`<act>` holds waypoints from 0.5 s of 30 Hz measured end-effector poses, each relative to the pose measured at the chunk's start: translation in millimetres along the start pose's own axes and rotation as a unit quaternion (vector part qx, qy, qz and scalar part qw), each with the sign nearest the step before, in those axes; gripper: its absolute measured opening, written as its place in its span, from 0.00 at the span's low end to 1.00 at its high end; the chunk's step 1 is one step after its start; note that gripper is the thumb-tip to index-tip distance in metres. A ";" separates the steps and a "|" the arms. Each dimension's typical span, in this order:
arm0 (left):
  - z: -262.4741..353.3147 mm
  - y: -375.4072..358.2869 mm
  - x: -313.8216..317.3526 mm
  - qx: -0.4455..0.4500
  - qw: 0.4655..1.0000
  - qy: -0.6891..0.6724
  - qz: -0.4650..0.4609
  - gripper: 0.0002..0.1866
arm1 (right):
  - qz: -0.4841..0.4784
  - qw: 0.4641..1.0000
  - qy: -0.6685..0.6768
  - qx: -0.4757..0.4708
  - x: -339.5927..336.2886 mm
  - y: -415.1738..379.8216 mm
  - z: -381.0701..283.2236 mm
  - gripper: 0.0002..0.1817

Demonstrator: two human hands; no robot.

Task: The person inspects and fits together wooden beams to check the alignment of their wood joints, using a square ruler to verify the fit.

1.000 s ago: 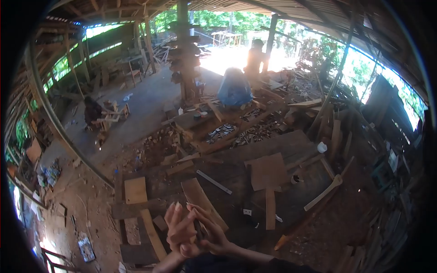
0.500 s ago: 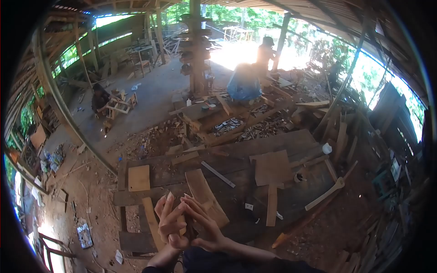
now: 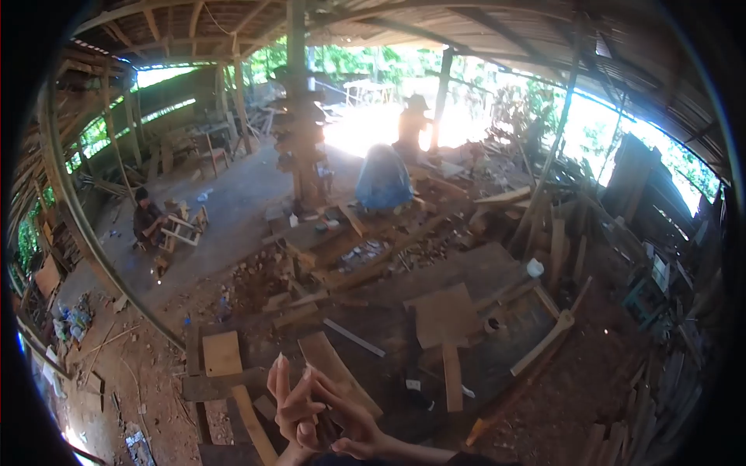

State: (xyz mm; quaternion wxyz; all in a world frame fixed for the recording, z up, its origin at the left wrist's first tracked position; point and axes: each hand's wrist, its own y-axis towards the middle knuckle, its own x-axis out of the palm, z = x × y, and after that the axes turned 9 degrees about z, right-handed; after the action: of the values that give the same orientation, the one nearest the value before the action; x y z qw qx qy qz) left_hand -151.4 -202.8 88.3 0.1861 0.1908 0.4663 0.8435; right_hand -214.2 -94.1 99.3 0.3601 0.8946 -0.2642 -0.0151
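My left hand (image 3: 294, 408) and my right hand (image 3: 348, 415) are raised together at the lower middle of the head view, above the near side of the wooden work table (image 3: 373, 311). Their fingers point up and touch one another near the tips. The left fingers are spread and partly bent; the right ones stretch toward the left hand. Between the palms is a shadowed gap, and no held object can be made out there. Just behind the hands lies a wide plank (image 3: 342, 369). A narrow board (image 3: 252, 419) is left of them.
On the table lie a square board (image 3: 222, 354), a metal ruler (image 3: 354, 339), a large flat panel (image 3: 447, 317) and a narrow strip (image 3: 453, 377). Wood scraps (image 3: 365, 252) cover the ground beyond. A seated person (image 3: 148, 219) handles a small wooden frame (image 3: 183, 229). Another person (image 3: 412, 120) is farther back.
The view has tilted up and turned slightly right, so the table sits lower and further left. My hands stay together, with the fingers slightly shifted.
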 end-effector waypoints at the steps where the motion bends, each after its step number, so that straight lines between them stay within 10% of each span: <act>1: 5.9 0.1 4.4 0.008 1.000 0.008 -0.001 0.22 | 0.004 1.000 -0.005 -0.003 -1.2 -1.6 -0.4 0.49; 8: 7.3 4.2 0.6 0.007 1.000 0.023 -0.014 0.24 | 0.027 0.991 -0.019 0.129 -21.4 -32.0 50.3 0.45; 15: 3.0 -1.4 11.3 0.032 0.999 -0.017 -0.024 0.22 | 0.031 0.998 -0.029 0.042 -4.5 -12.5 -8.3 0.53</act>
State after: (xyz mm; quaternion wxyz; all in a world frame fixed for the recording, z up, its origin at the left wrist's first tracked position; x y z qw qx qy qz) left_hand -159.5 -194.4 90.2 0.2080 0.2002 0.4939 0.8202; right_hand -210.4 -79.2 96.6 0.3146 0.8993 -0.3031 -0.0189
